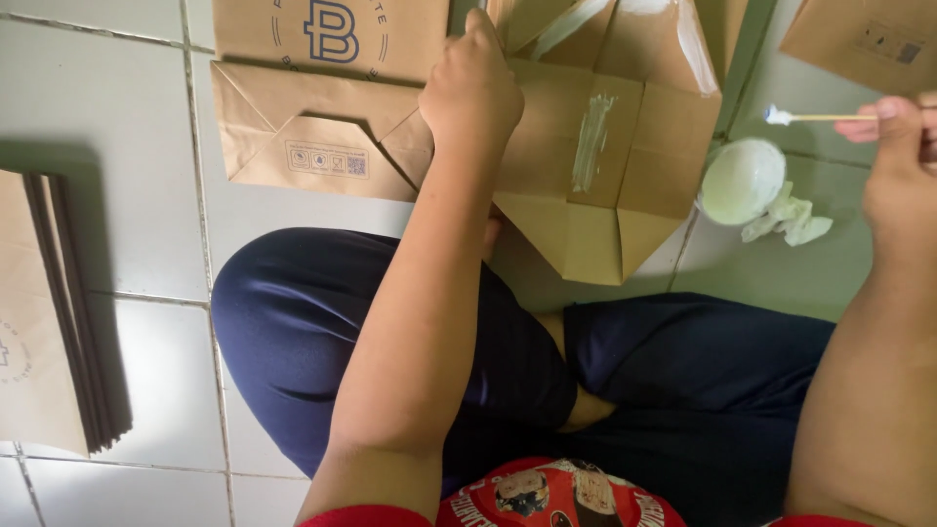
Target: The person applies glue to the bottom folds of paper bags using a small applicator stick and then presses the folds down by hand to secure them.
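Seated cross-legged on pale tiled floor [127, 127], dark blue trousers [322, 322] filling lower middle. Left hand [470, 93] pressed down, fingers curled, on the unfolded paper bag bottom [625, 156], pinning its left flap flat; nothing gripped, only held in place. Right hand [903, 146] raised at the right edge, fingers pinched closed around a thin glue stick applicator [820, 117], white tip pointing left, clear of the bag. Whitish glue streak [592, 141] running down the centre panel of the bag bottom. Brown kraft paper likely light, thin, creasing easily, prone to sliding on smooth tile unless weighted; flaps best taken at folded corners, well away from the wet streak. Small glue bowl [742, 181] just beside the bag's right edge, crumpled tissue [791, 220] touching it: probably easy to tip. Finished folded bag [312, 127] lying just left, touching or overlapping the working bag. Stack of flat bags [54, 312] well apart at far left. Open tile between stack and knee; room tight on the right near the bowl.
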